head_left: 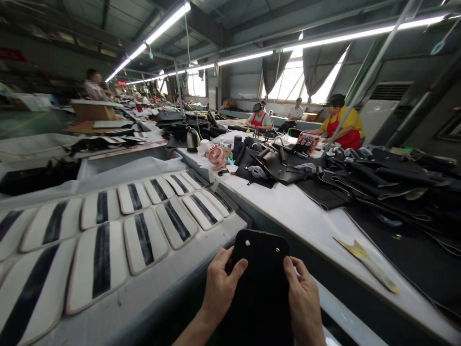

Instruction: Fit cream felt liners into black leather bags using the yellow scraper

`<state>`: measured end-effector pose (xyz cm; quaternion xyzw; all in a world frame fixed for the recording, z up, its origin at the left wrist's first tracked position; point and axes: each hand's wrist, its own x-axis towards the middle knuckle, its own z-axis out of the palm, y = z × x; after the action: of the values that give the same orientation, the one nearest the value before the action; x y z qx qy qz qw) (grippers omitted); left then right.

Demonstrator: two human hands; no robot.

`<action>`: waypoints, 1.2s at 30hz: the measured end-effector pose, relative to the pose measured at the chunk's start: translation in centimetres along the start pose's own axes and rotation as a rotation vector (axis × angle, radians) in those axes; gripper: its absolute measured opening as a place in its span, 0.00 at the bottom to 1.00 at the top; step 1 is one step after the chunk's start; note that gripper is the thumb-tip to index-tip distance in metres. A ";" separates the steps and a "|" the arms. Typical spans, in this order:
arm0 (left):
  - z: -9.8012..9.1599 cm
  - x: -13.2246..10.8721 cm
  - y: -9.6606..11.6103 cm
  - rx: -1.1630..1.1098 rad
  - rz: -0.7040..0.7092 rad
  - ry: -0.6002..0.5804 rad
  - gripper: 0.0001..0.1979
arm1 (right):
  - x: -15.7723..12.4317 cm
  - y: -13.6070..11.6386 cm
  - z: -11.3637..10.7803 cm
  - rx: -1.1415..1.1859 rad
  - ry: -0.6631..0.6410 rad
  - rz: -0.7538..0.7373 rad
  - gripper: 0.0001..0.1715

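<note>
A black panel (261,283) with rounded corners is held up between my two hands, in the gap between two tables. Near its top edge are a small white spot and a small brass-coloured stud. My left hand (223,281) grips the panel's left edge, thumb on the near face. On the right edge, my right hand (304,293) pinches it with the thumb near the upper corner. The panel's lower part blends into the dark below. To the left, several white panels (146,240) with black stripes lie in rows on a table.
On the right-hand table (284,221) lie a yellowed flat tool (367,264) and piles of black sheet pieces (389,178). Farther back stand a pink fan (216,156) and a kettle (192,139). Several people work beyond, one in a yellow top (355,120).
</note>
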<state>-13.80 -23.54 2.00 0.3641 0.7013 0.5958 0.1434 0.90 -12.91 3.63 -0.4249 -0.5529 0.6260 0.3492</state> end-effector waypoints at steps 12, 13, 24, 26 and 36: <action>2.5 0.9 0.4 -0.072 -0.019 0.002 0.14 | 0.7 1.0 -2.1 -0.232 0.076 -0.155 0.24; 2.8 0.8 0.2 -0.123 -0.036 -0.001 0.14 | 0.7 1.2 -2.4 -0.205 0.082 -0.153 0.24; 3.7 3.3 -0.6 -0.429 -0.003 -0.421 0.22 | 1.6 1.8 -4.7 -0.407 0.057 -0.156 0.32; 3.9 3.9 -0.6 -0.467 -0.014 -0.453 0.19 | 2.4 0.6 -4.6 -0.646 0.100 -0.377 0.33; 4.2 7.6 -1.0 -0.539 -0.135 -0.593 0.20 | 1.8 -0.9 -0.9 -0.821 -0.021 -0.981 0.06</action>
<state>-16.75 -15.36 1.80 0.4228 0.4703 0.6168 0.4687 1.03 -10.81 4.27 -0.2152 -0.8813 0.1349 0.3985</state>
